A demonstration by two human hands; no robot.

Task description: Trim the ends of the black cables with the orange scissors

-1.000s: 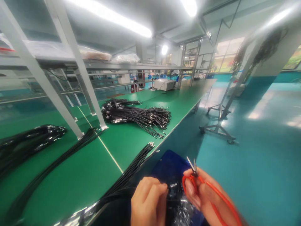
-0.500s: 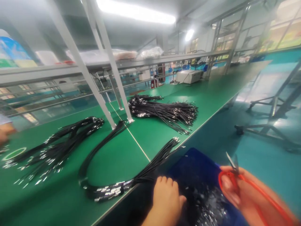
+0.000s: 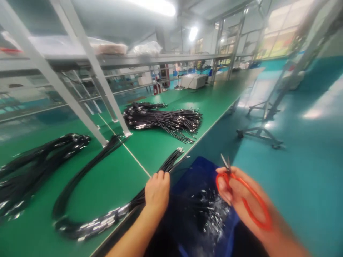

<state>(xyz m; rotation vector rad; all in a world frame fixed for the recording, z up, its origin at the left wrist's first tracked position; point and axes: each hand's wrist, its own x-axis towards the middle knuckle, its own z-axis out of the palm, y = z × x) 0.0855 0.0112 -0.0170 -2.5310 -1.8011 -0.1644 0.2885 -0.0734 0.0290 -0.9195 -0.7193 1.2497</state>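
My left hand lies closed over a bundle of thin black cables at the table's front edge. The bundle curves back across the table, with silvery wrapped or tagged parts along it and pale tips at its free end. In my right hand is a pair of red-handled scissors, blades pointing up and slightly parted. Below both hands stands a dark blue bin holding shiny clear and black scraps.
A large pile of black cables lies farther along the green table, and another bundle at left. Grey shelf posts rise from the tabletop. A white box sits farther back. A wheeled metal stand is at right.
The view has turned to the right. My left hand has moved up and forward onto the cable bundle. My right hand still holds the scissors. A person's hand at far left has left view.
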